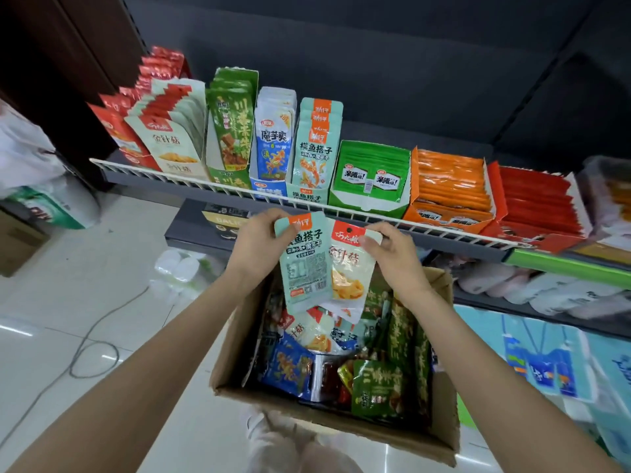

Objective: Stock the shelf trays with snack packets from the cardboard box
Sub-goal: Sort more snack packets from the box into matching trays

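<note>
While the left hand (pixel 259 240) pinches the top edge of a mint-green fish snack packet (pixel 305 264), the right hand (pixel 389 249) pinches the top corner of a white enoki mushroom packet (pixel 348 268) just beside it. Both hang below each grip, above the open cardboard box (pixel 341 428). They look light, thin and floppy, with slick film; holding the stiffer sealed top strip seems safest. The matching shelf trays (pixel 309 194) stand beyond the grips.

Beyond both hands, the wire-fronted shelf (pixel 218 191) carries a row of snack display trays (pixel 370 175) side by side. Below the hands, the cardboard box (pixel 341 428) sits over the tiled floor (pixel 85 302).
</note>
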A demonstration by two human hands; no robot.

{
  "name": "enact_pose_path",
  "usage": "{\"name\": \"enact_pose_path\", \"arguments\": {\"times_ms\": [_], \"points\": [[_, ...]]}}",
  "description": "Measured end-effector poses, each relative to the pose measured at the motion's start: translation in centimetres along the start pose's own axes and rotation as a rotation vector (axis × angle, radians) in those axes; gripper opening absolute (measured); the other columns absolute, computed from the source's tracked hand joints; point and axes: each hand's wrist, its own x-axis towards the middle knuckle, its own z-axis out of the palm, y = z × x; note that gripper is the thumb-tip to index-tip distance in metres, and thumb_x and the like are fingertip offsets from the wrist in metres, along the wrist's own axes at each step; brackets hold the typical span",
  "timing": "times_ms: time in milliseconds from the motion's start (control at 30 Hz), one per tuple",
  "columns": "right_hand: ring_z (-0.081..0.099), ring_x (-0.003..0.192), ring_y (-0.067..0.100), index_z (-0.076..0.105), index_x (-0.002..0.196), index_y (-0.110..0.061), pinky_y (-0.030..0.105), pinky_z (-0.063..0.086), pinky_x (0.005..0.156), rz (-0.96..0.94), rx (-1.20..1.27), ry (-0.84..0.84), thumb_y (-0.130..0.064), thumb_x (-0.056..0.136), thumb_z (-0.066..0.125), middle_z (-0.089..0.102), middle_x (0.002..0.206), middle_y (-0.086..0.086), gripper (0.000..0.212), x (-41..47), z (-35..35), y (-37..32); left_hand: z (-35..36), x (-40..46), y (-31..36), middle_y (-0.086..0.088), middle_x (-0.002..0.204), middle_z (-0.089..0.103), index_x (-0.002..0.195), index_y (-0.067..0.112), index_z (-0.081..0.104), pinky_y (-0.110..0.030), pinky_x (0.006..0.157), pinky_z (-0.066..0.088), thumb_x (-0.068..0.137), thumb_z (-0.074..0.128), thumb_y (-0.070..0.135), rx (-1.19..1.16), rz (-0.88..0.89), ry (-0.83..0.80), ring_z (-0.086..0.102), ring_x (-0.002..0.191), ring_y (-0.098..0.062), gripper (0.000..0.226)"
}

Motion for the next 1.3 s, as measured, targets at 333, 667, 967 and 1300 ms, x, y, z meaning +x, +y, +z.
{"name": "enact_pose_path", "arguments": {"times_ms": [333, 667, 967, 1300], "points": [[0.065, 0.086, 0.021, 0.041, 0.094, -0.016, 0.055, 0.055, 0.068, -0.095, -0.008, 0.054, -0.031, 0.101, 0.038, 0.064, 0.094, 0.006, 0.016, 3.3, 1.4, -7.6, -5.4, 2.6, 1.6, -0.015, 0.094, 0.065, 0.099, 0.005, 0.054, -0.046, 0.076, 0.050, 0.096, 0.051, 0.035, -0.250, -0.037, 0.351, 0.062, 0.086, -0.031, 0.030], [0.036, 0.052, 0.017, 0.040, 0.096, -0.023, 0.034, 0.031, 0.054, -0.382, -0.157, 0.097, -0.025, 0.101, 0.039, 0.041, 0.063, 0.002, 0.005, 11.1, 9.2, -17.4, -18.9, 11.5, -0.6, -0.017, 0.083, 0.058, 0.114, -0.001, 0.047, -0.037, 0.063, 0.032, 0.101, 0.040, 0.026, 0.206, 0.035, 0.416, 0.058, 0.086, -0.040, 0.031], [0.047, 0.073, 0.015, 0.042, 0.091, -0.018, 0.029, 0.036, 0.062, -0.475, -0.044, 0.272, -0.014, 0.099, 0.038, 0.050, 0.081, 0.002, 0.010, 18.8, 17.8, -26.1, -26.1, 22.0, -4.2, -0.026, 0.112, 0.060, 0.120, 0.001, 0.046, -0.037, 0.078, 0.042, 0.100, 0.042, 0.023, 0.533, 0.121, -0.150, 0.057, 0.102, -0.039, 0.030], [0.050, 0.074, -0.006, 0.045, 0.096, -0.016, 0.011, 0.039, 0.059, -0.396, -0.019, 0.123, -0.017, 0.100, 0.040, 0.052, 0.086, -0.007, 0.007, 22.7, 22.5, -27.7, -28.9, 23.4, -8.1, -0.009, 0.114, 0.063, 0.136, 0.022, 0.046, -0.024, 0.056, 0.045, 0.098, 0.047, 0.028, 0.240, 0.154, -0.399, 0.057, 0.072, -0.018, 0.038]]}}
